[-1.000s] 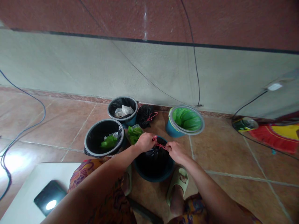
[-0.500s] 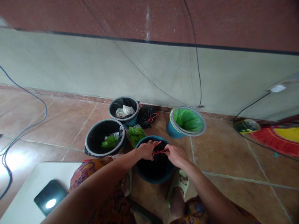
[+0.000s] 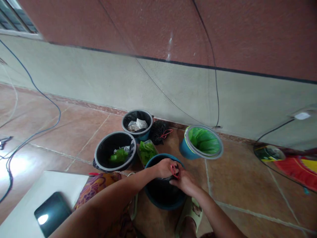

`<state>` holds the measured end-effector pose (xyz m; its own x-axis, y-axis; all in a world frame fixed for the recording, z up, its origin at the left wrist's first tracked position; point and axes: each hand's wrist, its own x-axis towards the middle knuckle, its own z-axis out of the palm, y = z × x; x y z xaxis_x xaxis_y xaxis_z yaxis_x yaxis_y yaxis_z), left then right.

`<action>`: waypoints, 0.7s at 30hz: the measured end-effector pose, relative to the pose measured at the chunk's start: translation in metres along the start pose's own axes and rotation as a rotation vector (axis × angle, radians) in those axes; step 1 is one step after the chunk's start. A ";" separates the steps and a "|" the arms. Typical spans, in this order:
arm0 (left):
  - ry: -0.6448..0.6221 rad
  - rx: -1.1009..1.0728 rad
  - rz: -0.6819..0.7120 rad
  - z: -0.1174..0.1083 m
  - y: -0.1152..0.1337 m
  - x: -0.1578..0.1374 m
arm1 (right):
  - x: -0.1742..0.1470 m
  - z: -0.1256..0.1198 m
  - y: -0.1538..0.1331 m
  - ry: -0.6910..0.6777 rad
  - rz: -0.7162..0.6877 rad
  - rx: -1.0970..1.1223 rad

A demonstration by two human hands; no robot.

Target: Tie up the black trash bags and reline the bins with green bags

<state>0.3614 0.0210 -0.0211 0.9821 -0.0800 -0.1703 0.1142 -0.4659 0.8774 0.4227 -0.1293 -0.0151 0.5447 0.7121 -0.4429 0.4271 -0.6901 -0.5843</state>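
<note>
Between my legs stands a blue bin (image 3: 160, 205) with a dark inside. Over its far half, my left hand (image 3: 165, 168) and my right hand (image 3: 185, 181) are close together, fingers closed round the gathered neck of a black garbage bag. A bunched red drawstring (image 3: 174, 170) shows between the fingers. Most of the bag is hidden by the hands and the bin's shadow, so how each finger grips cannot be seen.
Left stand two black-lined bins (image 3: 115, 135) (image 3: 137, 112) with leaves and paper. A tray of green leaves (image 3: 147, 151) and a tied black bag (image 3: 158, 131) lie close by. Right is a green-lined bin (image 3: 204, 140). A phone (image 3: 52, 211) rests on a white surface (image 3: 37, 188).
Both hands have drawn together at the bag's neck. The red drawstring, spread between them before, is now bunched in the fingers. The view has shifted, so the scene sits slightly lower and farther right.
</note>
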 end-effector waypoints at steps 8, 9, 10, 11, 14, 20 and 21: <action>0.305 -0.521 0.226 -0.037 0.037 -0.002 | 0.010 -0.041 -0.019 0.341 -0.217 0.341; 0.380 -0.519 0.263 -0.046 0.044 -0.005 | 0.009 -0.051 -0.025 0.390 -0.234 0.403; 0.466 -0.495 0.282 -0.055 0.050 -0.008 | 0.008 -0.062 -0.033 0.431 -0.252 0.483; 0.556 -0.446 0.282 -0.065 0.054 -0.013 | 0.007 -0.074 -0.043 0.466 -0.267 0.570; 0.770 -0.208 0.167 -0.090 0.059 -0.022 | 0.008 -0.114 -0.079 0.519 -0.335 0.753; 0.761 0.004 -0.160 -0.099 0.047 -0.011 | 0.066 -0.170 -0.114 0.563 -0.425 0.756; 0.727 0.021 -0.183 -0.097 0.046 -0.007 | 0.083 -0.172 -0.109 0.560 -0.437 0.779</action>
<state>0.3743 0.0858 0.0644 0.7997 0.5995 0.0332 0.2895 -0.4334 0.8534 0.5454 -0.0172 0.1292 0.7959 0.5802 0.1729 0.1935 0.0269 -0.9807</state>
